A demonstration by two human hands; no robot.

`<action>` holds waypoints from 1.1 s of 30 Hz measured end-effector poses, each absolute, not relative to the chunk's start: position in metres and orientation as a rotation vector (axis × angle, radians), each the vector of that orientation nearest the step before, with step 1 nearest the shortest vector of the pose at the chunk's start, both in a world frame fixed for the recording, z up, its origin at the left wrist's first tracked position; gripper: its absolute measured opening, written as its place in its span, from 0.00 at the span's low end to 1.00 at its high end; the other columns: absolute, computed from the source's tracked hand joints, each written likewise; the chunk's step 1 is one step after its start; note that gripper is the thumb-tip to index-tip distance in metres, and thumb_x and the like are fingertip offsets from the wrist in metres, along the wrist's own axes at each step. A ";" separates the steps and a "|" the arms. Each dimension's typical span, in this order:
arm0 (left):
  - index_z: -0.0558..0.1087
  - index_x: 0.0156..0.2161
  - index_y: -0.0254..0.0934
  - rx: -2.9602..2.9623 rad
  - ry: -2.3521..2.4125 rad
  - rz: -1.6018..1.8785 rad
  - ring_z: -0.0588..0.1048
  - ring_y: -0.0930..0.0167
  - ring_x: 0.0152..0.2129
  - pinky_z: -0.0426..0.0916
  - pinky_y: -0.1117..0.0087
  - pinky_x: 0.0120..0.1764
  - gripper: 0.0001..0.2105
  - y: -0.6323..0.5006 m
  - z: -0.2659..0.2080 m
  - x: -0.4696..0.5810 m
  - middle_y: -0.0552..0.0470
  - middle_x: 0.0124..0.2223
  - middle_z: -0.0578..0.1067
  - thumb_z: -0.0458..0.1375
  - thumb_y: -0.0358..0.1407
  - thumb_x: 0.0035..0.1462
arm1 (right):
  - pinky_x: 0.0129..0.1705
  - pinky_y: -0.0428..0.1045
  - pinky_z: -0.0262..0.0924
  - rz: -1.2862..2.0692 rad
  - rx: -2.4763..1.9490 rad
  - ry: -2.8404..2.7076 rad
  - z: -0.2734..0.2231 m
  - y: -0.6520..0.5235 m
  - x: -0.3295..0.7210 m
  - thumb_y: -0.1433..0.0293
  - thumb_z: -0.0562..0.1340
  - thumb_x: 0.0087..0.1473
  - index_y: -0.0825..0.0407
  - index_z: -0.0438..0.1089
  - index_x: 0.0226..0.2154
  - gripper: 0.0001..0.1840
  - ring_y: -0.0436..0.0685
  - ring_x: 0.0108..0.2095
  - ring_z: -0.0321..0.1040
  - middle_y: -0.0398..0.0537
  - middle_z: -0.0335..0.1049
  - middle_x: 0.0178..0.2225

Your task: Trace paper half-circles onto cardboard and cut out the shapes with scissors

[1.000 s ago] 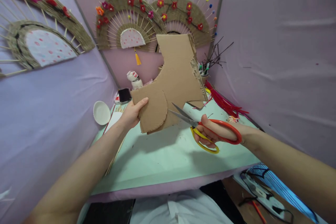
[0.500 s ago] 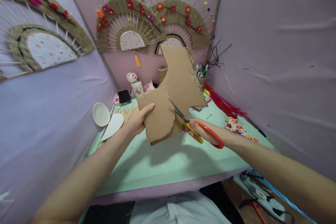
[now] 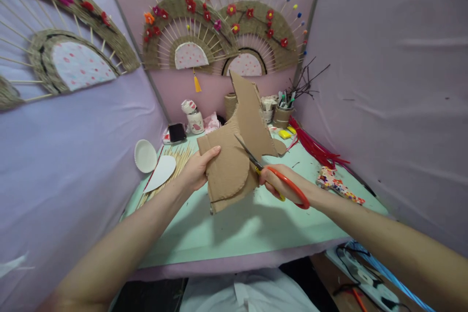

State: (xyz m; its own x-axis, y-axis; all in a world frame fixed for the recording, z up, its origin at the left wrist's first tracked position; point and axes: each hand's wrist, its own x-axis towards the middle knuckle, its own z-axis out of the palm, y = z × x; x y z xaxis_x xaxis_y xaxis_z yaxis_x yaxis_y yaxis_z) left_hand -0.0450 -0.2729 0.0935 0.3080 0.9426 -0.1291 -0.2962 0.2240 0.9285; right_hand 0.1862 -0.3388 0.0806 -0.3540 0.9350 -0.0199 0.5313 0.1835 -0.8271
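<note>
My left hand [image 3: 200, 168] grips the left edge of a brown cardboard sheet [image 3: 226, 156], thumb on top, and holds it tilted above the table. The lower part of the sheet has a rounded cut edge, with more cardboard beneath it. In my right hand [image 3: 276, 180] is a pair of scissors [image 3: 252, 157] with red and yellow handles. Their dark blades lie across the cardboard near the curve, pointing up and left. The upper flap of the cardboard leans away from me.
Thin sticks [image 3: 179, 156] and a white paper half-disc [image 3: 161, 174] lie at left by a white bowl [image 3: 145, 156]. A jar [image 3: 195, 121], a twig pot [image 3: 282, 117] and red strips [image 3: 314, 146] stand or lie behind. Decorated fans [image 3: 190, 24] hang on the partition.
The upper cardboard flap has turned and looks narrower, uncovering pots and a small cardboard piece behind it. The scissor handles have drawn closer together. The whole view has shifted slightly.
</note>
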 end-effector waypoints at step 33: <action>0.72 0.45 0.37 1.068 0.866 0.811 0.76 0.63 0.40 0.71 0.66 0.40 0.21 -0.269 0.080 -0.045 0.44 0.43 0.78 0.67 0.41 0.44 | 0.14 0.44 0.47 1.167 -1.511 -1.886 0.093 -0.331 0.180 0.42 0.44 0.54 0.50 0.58 0.19 0.32 0.47 0.09 0.50 0.38 0.53 0.08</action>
